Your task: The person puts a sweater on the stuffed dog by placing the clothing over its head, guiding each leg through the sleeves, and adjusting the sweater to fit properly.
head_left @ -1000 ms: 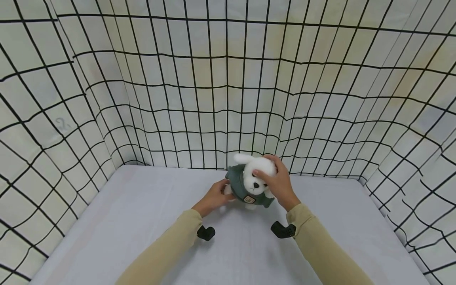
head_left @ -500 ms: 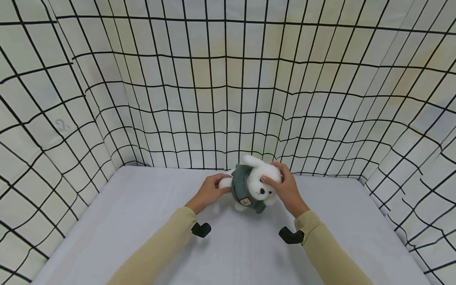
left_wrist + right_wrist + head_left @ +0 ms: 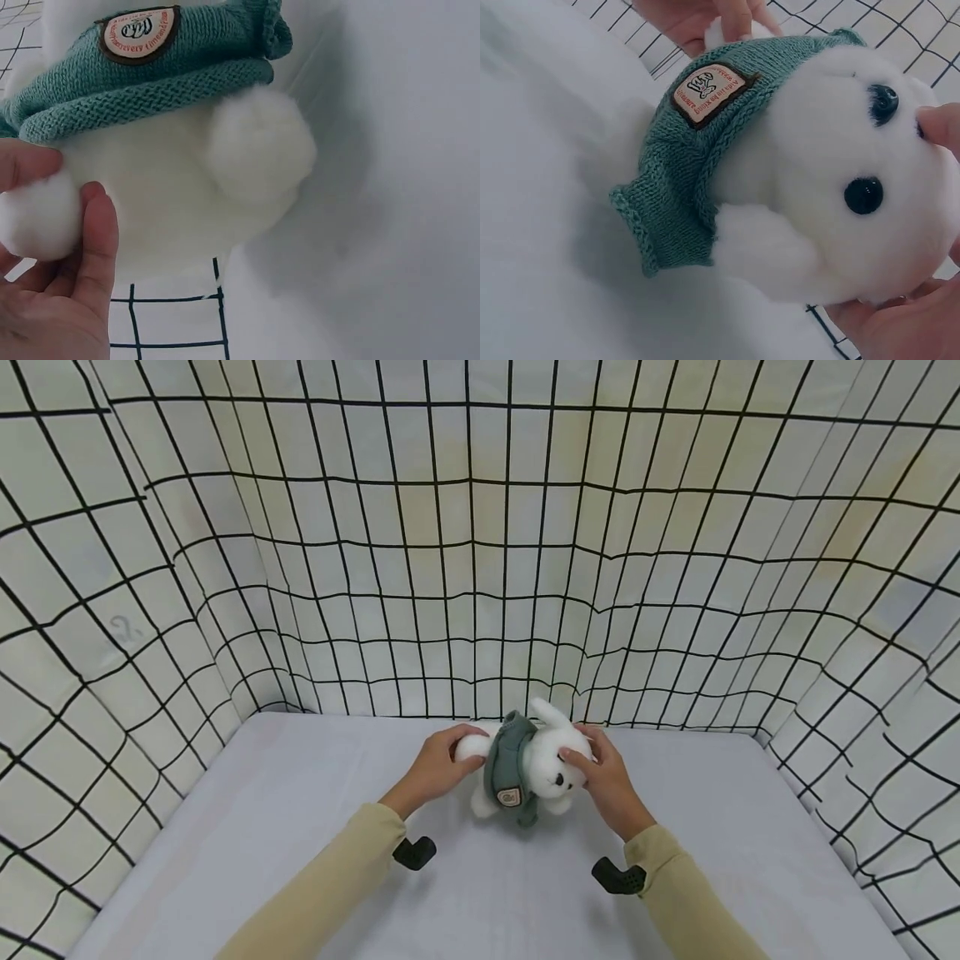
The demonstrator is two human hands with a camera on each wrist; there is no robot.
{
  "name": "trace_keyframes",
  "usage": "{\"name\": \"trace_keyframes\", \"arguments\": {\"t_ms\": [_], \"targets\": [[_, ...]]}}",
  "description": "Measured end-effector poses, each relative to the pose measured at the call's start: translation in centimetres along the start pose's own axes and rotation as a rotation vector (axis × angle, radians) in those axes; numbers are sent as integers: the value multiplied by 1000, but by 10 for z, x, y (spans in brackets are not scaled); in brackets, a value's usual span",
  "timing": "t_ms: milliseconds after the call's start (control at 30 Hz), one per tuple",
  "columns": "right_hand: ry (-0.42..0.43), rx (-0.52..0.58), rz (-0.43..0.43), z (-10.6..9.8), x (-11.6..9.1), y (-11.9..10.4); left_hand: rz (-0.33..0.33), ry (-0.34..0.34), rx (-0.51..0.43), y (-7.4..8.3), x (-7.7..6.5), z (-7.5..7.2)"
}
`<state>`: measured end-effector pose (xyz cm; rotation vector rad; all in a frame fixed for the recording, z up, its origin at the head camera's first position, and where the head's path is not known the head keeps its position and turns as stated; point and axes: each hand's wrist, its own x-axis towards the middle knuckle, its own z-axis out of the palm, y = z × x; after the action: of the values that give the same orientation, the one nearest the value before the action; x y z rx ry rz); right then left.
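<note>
A white plush dog in a green knitted sweater lies tilted on its side between both hands, its head toward the right. The left hand pinches one round white foot between thumb and fingers. On the other side the right hand grips the head, its thumb near the dark nose and its fingers behind. A stitched patch shows on the sweater. The other foot hangs free in the left wrist view.
The white table spreads beneath the arms. Pale walls with a black grid net enclose it at the back and both sides. A black device juts from the left wrist and another black device from the right.
The plush dog has turned so that its head points more to the right and lower. The left hand has shifted to the foot; both hands have moved slightly apart.
</note>
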<state>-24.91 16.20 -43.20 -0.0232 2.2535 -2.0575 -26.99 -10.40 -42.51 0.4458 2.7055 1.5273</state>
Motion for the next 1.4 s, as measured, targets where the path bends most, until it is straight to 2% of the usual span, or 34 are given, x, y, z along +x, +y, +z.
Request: {"name": "trace_keyframes", "arguments": {"t_ms": [167, 267, 400, 533, 667, 900, 1100, 1267, 1400], "targets": [[-4, 65, 51, 3, -3, 7, 18, -10, 11, 4, -9, -1], [-36, 66, 68, 2, -3, 12, 36, -15, 22, 6, -12, -2], [-111, -33, 69, -3, -2, 18, 53, -32, 34, 5, -16, -4], [-182, -191, 51, -7, -3, 20, 46, -92, 47, 1, -18, -3], [-189, -281, -10, -6, -2, 16, 62, -127, 64, -1, -20, -1], [-143, -373, -211, 0, 6, -5, 110, -105, 72, -3, -21, -3], [-117, -448, -328, 9, 8, -24, 143, -95, 106, 0, -25, -10], [-109, -542, -360, 16, 9, -33, 186, -103, 107, 1, -25, -18], [-132, -602, -339, 20, 11, -35, 273, -79, 171, 1, -23, -21]]}}
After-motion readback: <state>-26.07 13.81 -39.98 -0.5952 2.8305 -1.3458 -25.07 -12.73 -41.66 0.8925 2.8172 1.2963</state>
